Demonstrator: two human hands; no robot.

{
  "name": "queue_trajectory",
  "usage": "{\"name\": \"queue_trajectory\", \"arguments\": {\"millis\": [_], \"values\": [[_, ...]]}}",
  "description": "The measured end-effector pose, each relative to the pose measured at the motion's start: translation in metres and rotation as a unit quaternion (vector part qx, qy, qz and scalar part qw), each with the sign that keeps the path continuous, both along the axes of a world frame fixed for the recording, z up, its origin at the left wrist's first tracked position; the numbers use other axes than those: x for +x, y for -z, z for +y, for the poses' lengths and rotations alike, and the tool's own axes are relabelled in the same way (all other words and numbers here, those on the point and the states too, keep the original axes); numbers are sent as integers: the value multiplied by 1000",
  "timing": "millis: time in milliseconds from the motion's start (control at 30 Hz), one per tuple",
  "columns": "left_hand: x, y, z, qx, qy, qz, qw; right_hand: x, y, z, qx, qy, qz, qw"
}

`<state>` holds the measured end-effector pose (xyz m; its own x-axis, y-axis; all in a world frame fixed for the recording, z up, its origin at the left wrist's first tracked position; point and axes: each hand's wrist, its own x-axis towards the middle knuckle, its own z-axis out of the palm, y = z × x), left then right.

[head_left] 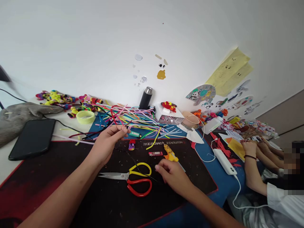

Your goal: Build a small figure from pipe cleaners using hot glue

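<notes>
My left hand point(106, 142) is raised over the black desk mat, with thumb and forefinger pinched together. From it a thin black pipe cleaner point(130, 155) slants down to the right, across the scissors' yellow handle. My right hand point(174, 177) hovers low over the mat with curled fingers, close to the strand's lower end; whatever is inside them is hidden. Between the hands lie scissors point(118, 176) with one yellow and one red handle, blades pointing left. A yellow glue gun point(170, 153) rests just beyond my right hand. A small purple-and-red figure point(131, 145) sits near my left fingertips.
Colourful pipe cleaners point(133, 115) are heaped behind the mat, by a black thermos point(145, 98) and a white box point(168, 114). A green lighter point(135, 134) and a red packet point(155, 154) lie near. Left is a black tablet point(33, 139); right, a white power strip point(224, 161) and another person's arm point(253, 167).
</notes>
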<state>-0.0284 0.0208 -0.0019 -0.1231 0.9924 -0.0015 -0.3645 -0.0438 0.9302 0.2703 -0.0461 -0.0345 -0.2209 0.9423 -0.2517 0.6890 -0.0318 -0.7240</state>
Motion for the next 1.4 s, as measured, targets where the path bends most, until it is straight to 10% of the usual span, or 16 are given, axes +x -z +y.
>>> {"name": "queue_trajectory", "arguments": {"millis": [367,900,1400], "values": [[-20,5,9,-4,-46,-19,999,-98,1,71,140,-94,-54,984],[-15,-2,5,-51,-49,-8,997,-107,2,90,132,-117,-127,976],[-14,1,5,-92,6,201,975,-122,-14,106,219,-52,-8,974]]}}
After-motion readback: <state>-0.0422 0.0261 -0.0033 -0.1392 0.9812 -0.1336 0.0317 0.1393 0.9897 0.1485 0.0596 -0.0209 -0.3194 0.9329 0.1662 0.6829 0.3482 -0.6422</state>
